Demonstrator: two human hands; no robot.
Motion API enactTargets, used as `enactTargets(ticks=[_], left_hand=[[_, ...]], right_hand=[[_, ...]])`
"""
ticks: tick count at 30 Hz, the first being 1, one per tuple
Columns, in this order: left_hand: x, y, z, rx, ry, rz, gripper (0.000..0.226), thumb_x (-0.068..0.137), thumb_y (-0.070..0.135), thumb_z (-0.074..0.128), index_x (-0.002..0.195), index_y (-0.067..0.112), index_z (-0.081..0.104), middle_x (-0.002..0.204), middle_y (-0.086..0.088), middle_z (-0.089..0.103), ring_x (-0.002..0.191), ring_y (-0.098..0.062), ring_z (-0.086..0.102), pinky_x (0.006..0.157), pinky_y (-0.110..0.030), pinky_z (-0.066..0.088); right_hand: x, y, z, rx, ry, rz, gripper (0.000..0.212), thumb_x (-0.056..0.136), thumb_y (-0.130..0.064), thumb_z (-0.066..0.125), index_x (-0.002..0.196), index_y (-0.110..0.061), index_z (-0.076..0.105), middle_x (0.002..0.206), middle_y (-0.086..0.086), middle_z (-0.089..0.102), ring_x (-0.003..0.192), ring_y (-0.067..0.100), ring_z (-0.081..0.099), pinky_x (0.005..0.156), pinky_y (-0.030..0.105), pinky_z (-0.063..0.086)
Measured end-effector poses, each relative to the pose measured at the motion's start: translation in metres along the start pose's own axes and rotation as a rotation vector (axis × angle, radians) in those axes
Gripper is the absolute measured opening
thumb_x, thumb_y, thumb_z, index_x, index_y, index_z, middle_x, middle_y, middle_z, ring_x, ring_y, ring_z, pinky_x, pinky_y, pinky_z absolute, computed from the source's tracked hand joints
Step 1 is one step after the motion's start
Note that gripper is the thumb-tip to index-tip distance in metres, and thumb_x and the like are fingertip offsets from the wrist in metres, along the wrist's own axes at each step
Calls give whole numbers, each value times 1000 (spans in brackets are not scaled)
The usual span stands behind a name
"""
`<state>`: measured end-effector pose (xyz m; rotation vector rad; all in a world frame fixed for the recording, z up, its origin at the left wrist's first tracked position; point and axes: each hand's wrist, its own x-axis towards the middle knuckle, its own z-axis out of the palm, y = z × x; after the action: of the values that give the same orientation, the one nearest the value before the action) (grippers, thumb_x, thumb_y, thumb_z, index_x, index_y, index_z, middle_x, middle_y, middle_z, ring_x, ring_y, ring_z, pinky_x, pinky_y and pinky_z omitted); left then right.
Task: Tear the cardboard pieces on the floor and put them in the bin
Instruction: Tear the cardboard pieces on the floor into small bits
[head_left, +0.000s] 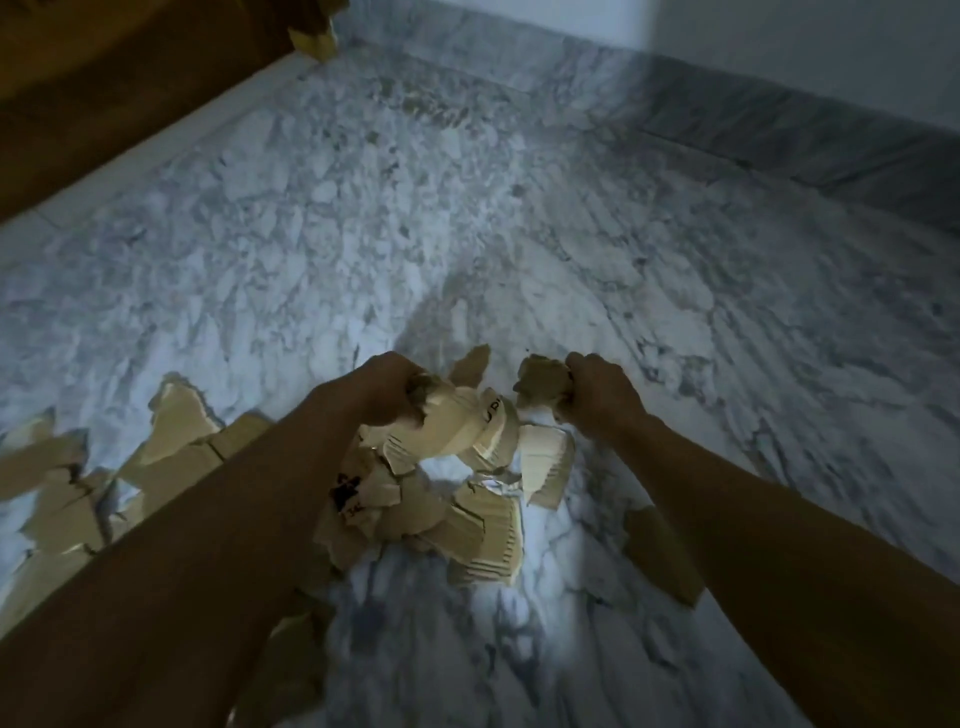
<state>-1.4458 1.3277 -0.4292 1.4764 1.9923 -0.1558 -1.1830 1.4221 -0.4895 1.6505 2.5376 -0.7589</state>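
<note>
My left hand (387, 387) grips a curled tan cardboard piece (467, 423) with dark printed letters, held above the floor. My right hand (597, 392) is closed on a smaller torn cardboard scrap (537, 384), a short gap apart from the left one. Below both hands lies a heap of torn cardboard pieces (467, 519) on the marble floor. More flat torn cardboard (171, 457) spreads out to the left, partly hidden by my left forearm. No bin is in view.
The grey-white marble floor (467, 208) stretches ahead to a dark skirting and white wall (779, 47). A brown wooden surface (104, 78) fills the upper left, with a yellowish cardboard bit (317, 41) beside it. Another cardboard piece (654, 551) lies under my right forearm.
</note>
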Motion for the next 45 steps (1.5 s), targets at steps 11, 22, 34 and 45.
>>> enactTargets(ticks=[11, 22, 34, 45], left_hand=[[34, 5, 11, 78, -42, 2, 43, 58, 18, 90, 85, 22, 56, 94, 0, 62, 89, -22, 59, 74, -33, 48], [30, -4, 1, -43, -64, 52, 45, 65, 21, 87, 96, 22, 54, 96, 2, 61, 89, -18, 58, 69, -32, 46], [52, 35, -25, 1, 6, 71, 36, 67, 22, 86, 98, 16, 70, 95, -7, 68, 93, -28, 64, 80, -37, 51], [69, 49, 10, 62, 8, 71, 59, 68, 21, 83, 123, 13, 63, 116, -13, 66, 106, -32, 60, 82, -32, 46]], right_hand=[[7, -1, 14, 50, 72, 56, 24, 75, -11, 70, 94, -12, 55, 94, 7, 66, 89, 30, 63, 65, 27, 33], [7, 0, 20, 72, 68, 127, 29, 79, -14, 66, 99, -15, 45, 100, 11, 64, 89, 34, 63, 65, 31, 37], [-52, 50, -57, 294, -222, 106, 56, 67, -21, 88, 118, -20, 66, 107, -1, 68, 101, 17, 64, 84, 30, 52], [-157, 89, -1, -59, -372, 259, 73, 76, -32, 79, 133, -19, 37, 134, 13, 24, 118, 36, 31, 89, 42, 43]])
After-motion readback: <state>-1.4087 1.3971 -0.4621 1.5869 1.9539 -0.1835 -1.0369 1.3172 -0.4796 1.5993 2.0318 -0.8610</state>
